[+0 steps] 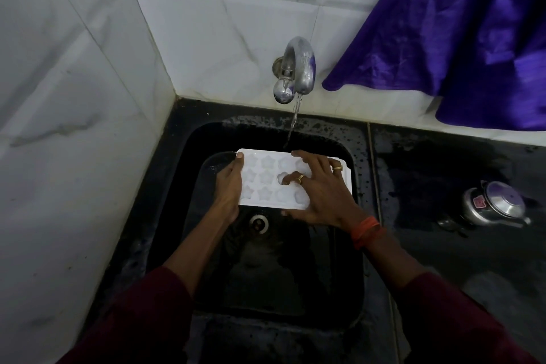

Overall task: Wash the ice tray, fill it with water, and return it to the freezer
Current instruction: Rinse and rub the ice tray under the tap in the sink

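**Ice tray held over the sink under a running tap**

A white plastic ice tray (266, 163) with star-shaped moulds is held level above the black sink (266, 281). The left hand (229, 186) grips its left edge, thumb on top; its fingers are hidden beneath. The right hand (319, 195) lies over the tray's right side with its fingers spread, one ringed finger bent into a mould. A thin water stream (294, 121) falls from the chrome wall tap (301, 68) at the tray's far edge. A purple cloth (458, 23) hangs at the right.
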The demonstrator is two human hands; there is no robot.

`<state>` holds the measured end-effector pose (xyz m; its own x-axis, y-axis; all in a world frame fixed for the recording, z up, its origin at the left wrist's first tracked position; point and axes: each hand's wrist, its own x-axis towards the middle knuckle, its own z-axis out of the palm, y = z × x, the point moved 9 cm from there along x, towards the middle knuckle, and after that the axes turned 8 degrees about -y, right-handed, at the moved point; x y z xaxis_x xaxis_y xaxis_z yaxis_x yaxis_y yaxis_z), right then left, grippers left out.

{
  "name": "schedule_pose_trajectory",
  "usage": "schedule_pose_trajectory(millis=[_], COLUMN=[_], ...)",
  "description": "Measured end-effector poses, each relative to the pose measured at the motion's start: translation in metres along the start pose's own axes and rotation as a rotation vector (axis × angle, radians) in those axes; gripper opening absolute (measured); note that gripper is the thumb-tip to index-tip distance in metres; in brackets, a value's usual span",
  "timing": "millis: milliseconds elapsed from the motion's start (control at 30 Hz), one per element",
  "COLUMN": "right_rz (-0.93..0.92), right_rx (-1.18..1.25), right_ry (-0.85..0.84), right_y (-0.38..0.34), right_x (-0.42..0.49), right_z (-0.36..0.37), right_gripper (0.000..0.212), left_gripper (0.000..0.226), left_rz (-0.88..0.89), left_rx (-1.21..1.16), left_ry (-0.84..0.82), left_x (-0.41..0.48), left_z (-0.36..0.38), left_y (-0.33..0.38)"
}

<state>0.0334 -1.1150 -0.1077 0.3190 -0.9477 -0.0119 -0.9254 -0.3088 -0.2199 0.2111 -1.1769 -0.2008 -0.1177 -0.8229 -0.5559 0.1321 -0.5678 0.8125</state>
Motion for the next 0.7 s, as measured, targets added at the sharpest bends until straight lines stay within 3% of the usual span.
schedule_pose_trajectory(millis=[100, 267, 533, 700], right_rz=[0.047, 0.173, 0.634, 0.613], right_rx=[0.161, 0.608, 1.173, 1.55], right_ry=[0.021, 0.267, 0.094, 0.027], right_y=[0.011, 0.045, 0.092, 0.083], right_x=[0.007, 0.042, 0.108, 0.132], right_z=[-0.015, -0.056, -0.044, -0.029], right_gripper=[0.062, 0.027, 0.034, 0.027], left_gripper=[0.033, 0.032, 0.033, 0.031], left_rz=[-0.012, -0.014, -0.012, -0.014], left_rx=[0.002, 0.03, 0.054, 0.051], left_ry=[-0.001, -0.019, -0.032, -0.031], left_x=[0.001, 0.0, 0.002, 0.005], left_z=[-0.003, 0.002, 0.012, 0.016], left_y=[-0.002, 0.0, 0.002, 0.003])
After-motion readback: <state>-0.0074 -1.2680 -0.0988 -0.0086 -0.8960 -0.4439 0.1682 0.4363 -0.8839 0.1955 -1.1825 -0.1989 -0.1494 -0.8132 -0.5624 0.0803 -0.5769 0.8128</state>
